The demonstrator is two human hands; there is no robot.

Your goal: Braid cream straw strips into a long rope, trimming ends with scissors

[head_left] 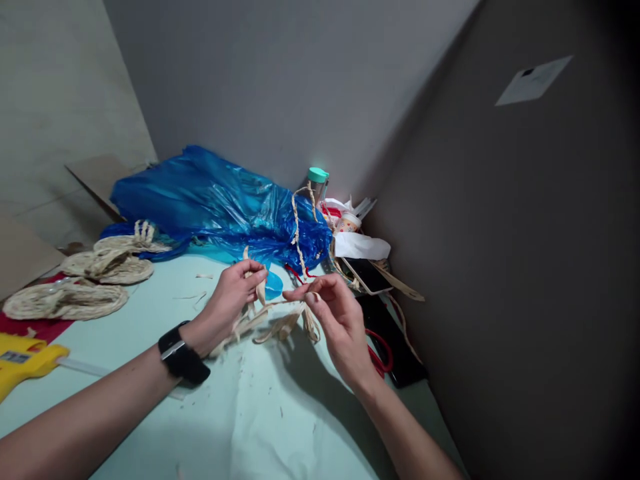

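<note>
My left hand [239,297], with a black watch on its wrist, is closed on a pale dried plant-fibre strip [261,291] that pokes out above and below the fingers. Beside it, my right hand [336,320] pinches where a thin braided cord [297,233] and loose fibre strips meet. That cord runs up from the fingers over the blue bag towards a bottle. Below both hands dangle more loose fibre strips [286,327], some spread between the two hands. The fingers partly hide the exact join.
A large blue plastic bag [210,193] lies along the back wall. At left are woven fibre slipper soles [70,301] and a yellow glue gun [25,360]. A green-lidded bottle [318,177], white paper [363,245] and a black flat object [395,360] crowd the right by the wall.
</note>
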